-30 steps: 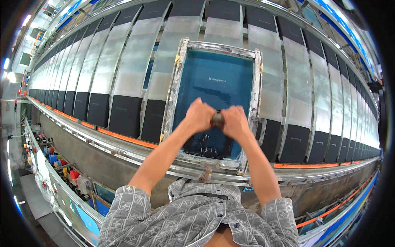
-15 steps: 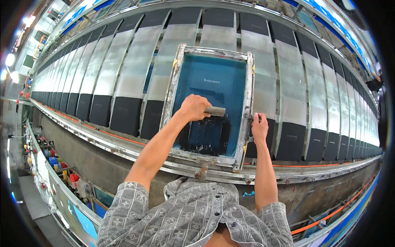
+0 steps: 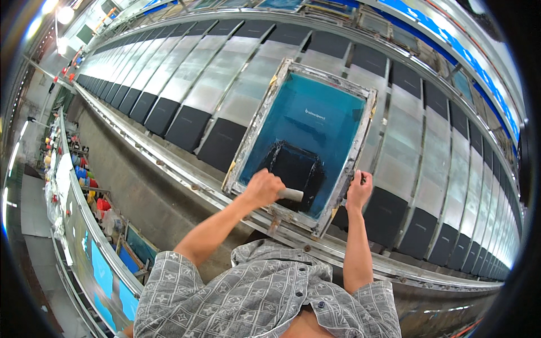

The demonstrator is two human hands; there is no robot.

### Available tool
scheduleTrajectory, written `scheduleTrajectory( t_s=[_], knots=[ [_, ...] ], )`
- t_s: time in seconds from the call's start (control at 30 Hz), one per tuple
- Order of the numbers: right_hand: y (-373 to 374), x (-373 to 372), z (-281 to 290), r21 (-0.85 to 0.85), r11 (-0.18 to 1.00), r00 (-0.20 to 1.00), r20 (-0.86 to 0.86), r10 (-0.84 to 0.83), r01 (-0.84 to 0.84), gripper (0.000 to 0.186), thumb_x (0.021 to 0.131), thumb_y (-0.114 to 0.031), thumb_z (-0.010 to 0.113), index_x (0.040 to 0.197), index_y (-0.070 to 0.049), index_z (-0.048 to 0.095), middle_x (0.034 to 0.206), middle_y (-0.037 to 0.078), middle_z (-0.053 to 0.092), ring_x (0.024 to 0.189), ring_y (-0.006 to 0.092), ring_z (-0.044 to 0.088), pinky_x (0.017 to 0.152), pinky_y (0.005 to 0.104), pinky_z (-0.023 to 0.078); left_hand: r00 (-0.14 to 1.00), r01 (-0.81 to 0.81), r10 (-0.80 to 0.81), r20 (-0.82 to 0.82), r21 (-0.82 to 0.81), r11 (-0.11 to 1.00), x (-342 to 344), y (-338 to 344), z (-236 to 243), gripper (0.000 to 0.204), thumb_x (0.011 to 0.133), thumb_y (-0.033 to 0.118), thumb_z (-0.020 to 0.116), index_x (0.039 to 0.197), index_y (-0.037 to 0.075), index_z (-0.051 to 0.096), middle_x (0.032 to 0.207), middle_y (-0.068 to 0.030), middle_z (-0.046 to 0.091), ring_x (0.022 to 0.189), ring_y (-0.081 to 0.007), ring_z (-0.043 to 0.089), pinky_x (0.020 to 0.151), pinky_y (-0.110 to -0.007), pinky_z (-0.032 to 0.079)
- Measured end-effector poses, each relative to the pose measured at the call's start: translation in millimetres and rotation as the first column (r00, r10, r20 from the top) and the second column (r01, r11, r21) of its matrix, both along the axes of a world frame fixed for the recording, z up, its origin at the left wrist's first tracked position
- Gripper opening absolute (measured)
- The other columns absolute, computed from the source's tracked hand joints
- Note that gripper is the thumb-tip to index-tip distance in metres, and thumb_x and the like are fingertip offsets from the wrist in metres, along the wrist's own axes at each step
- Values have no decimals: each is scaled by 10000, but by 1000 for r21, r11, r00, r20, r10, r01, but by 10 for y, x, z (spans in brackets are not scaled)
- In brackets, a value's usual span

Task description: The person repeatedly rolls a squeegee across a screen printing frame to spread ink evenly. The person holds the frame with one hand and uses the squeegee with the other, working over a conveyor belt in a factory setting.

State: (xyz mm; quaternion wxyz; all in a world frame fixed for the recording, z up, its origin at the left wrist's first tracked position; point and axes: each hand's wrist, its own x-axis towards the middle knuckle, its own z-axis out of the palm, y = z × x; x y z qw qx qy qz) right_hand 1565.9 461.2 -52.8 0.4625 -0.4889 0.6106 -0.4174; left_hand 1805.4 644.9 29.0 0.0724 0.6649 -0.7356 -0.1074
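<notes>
A screen-printing frame (image 3: 332, 78) lies across the row of dark panels in front of me, its pale rim smeared with ink. Inside it stretches teal mesh (image 3: 332, 101), with a small light print near the middle. Black ink (image 3: 293, 166) covers the mesh's near half in a squarish patch. My left hand (image 3: 264, 188) is closed around the grey handle of a squeegee (image 3: 292, 195) near the frame's near end. The blade is not clearly visible. At the frame's right edge my right hand (image 3: 358, 192) is closed, fingers curled around a small dark part I cannot make out.
Long pale boards with dark fabric panels (image 3: 187, 124) stretch away on both sides. A metal rail (image 3: 169, 169) runs along the near edge. To the left, a shelf holds colourful containers (image 3: 84, 174), beside a metal-edged table (image 3: 93, 236). Wall lights shine at upper left.
My left hand has drawn the squeegee toward me, to the near end of the mesh. The ink patch looks more even. My right hand stays beside the frame; the whole view has tilted.
</notes>
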Motion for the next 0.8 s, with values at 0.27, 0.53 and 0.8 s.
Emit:
scheduleTrajectory(
  t_s=[0.27,0.53,0.8],
  knots=[
    [223,538,-6,37,999,999,-35,-3,4,196,930,-236,601,913,-41,611,711,2,552,615,88,482,582,278,408,984,132,-51,-173,498,857,820,-425,-98,524,588,459,828,945,84,749,804,-148,708,845,-328,679,754,-421,539],
    [192,605,-93,-77,997,937,-349,-25,-2,225,916,-267,594,945,-46,619,831,142,661,762,286,649,700,370,478,942,255,-58,-331,590,766,1101,-1083,81,495,600,443,822,893,55,731,829,-138,712,842,-313,679,730,-408,515],
    [256,667,-82,-116,993,952,-302,-48,13,225,921,-258,599,929,-33,606,793,128,638,695,243,605,683,348,470,987,150,-157,42,137,979,1142,-1066,-111,266,726,397,756,796,145,706,743,-69,678,781,-273,647,803,-406,431]
  ],
)
